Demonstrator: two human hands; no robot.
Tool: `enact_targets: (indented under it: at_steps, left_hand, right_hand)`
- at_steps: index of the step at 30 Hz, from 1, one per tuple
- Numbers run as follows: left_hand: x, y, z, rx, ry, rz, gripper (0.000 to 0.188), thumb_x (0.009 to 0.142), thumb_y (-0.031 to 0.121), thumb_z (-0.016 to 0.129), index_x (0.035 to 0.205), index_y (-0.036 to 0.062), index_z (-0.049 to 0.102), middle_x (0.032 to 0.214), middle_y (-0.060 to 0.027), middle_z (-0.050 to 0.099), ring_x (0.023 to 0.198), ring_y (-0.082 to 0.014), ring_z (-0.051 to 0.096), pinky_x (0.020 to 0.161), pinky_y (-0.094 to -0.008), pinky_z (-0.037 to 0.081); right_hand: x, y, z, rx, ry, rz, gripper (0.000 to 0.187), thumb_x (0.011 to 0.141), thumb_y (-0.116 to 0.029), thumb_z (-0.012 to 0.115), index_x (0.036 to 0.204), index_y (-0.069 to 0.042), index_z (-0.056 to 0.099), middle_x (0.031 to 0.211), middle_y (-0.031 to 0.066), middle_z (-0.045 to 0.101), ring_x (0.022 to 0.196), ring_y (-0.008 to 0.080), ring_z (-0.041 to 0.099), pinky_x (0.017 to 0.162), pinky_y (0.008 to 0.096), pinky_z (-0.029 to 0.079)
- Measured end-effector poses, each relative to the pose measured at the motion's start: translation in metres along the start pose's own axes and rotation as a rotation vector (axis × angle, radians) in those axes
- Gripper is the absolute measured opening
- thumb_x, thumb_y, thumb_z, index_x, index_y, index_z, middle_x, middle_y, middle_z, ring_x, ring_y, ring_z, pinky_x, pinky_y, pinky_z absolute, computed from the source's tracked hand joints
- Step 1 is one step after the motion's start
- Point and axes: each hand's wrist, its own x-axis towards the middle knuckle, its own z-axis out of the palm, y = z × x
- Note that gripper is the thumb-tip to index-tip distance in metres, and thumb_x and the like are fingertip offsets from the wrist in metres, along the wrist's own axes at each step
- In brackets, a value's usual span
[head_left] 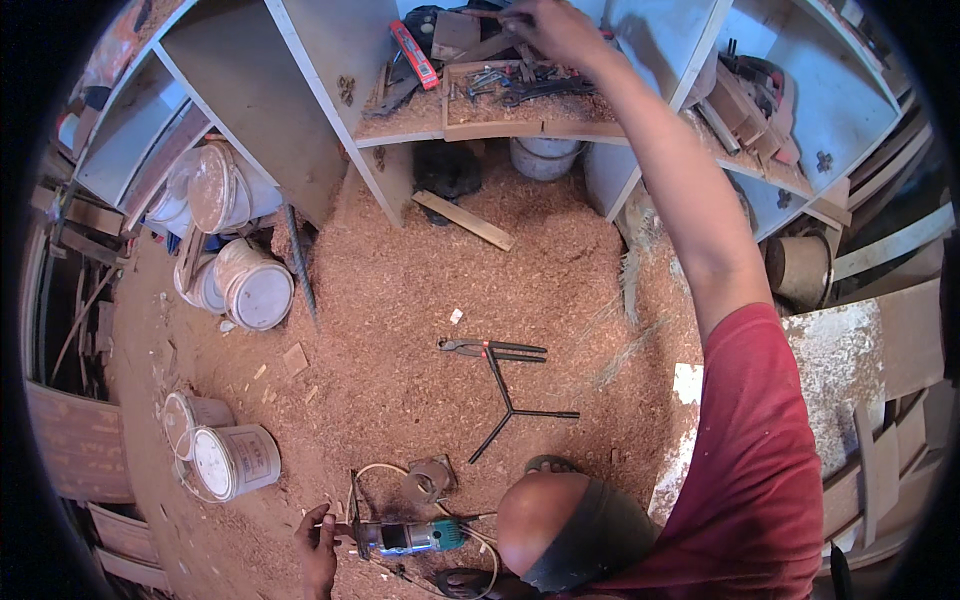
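My right hand (548, 30) reaches far up into a shelf compartment (500, 125) full of wrenches and other metal tools (520, 85), its fingers pinched on a thin dark tool. My left hand (318, 545) is low at the bottom edge. It grips the end of a teal and silver power tool (410, 537) lying on the sawdust floor, with its pale cord looped beside it. My knee (560, 525) is bent just to the right of that tool.
Black pincers (492, 348) and a three-armed metal wrench (510, 410) lie on the sawdust. White paint buckets (238, 460) (255, 288) lie on their sides at left. A wood offcut (465, 220) and a white bucket (545, 155) sit under the shelf. Boards lean at right.
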Motion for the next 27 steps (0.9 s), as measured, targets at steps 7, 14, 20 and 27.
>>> enact_targets:
  at_steps: [7, 14, 20, 27]
  left_hand:
    - [0.000, -0.013, -0.005, -0.042, 0.020, 0.006, 0.050, 0.099, 0.042, 0.063, 0.127, 0.0019, 0.060, 0.106, -0.0094, 0.068, 0.090, -0.0169, 0.065, 0.069, -0.0295, 0.051]
    - [-0.006, 0.005, -0.006, -0.009, 0.023, 0.039, 0.051, 0.099, 0.043, 0.063, 0.128, 0.0023, 0.060, 0.106, -0.0104, 0.068, 0.090, -0.0178, 0.065, 0.071, -0.0302, 0.052]
    - [-0.006, 0.004, -0.006, -0.052, 0.017, 0.019, 0.049, 0.099, 0.040, 0.063, 0.128, 0.0007, 0.060, 0.104, -0.0092, 0.068, 0.086, -0.0159, 0.064, 0.070, -0.0292, 0.052]
    - [-0.021, 0.006, -0.010, -0.087, 0.022, 0.055, 0.043, 0.101, 0.035, 0.062, 0.127, 0.0007, 0.060, 0.101, -0.0072, 0.068, 0.084, -0.0135, 0.063, 0.069, -0.0281, 0.052]
  right_hand:
    - [-0.028, 0.054, -0.019, -0.261, -0.502, 0.007, 0.025, 0.086, -0.012, 0.071, 0.110, -0.006, 0.075, 0.102, 0.0164, 0.074, 0.096, 0.0303, 0.071, 0.086, 0.0386, 0.055]
    - [-0.026, 0.050, -0.018, -0.214, -0.608, 0.059, 0.023, 0.083, -0.011, 0.072, 0.105, -0.002, 0.076, 0.099, 0.0160, 0.075, 0.091, 0.0281, 0.071, 0.083, 0.0373, 0.055]
    - [-0.020, 0.051, -0.008, -0.368, -0.607, 0.083, 0.020, 0.083, -0.014, 0.072, 0.097, -0.001, 0.075, 0.095, 0.0190, 0.074, 0.089, 0.0298, 0.072, 0.082, 0.0393, 0.055]
    - [-0.044, 0.041, -0.040, -0.386, -0.235, 0.125, 0.029, 0.088, -0.021, 0.071, 0.106, 0.002, 0.071, 0.100, 0.0230, 0.072, 0.100, 0.0334, 0.071, 0.083, 0.0443, 0.054]
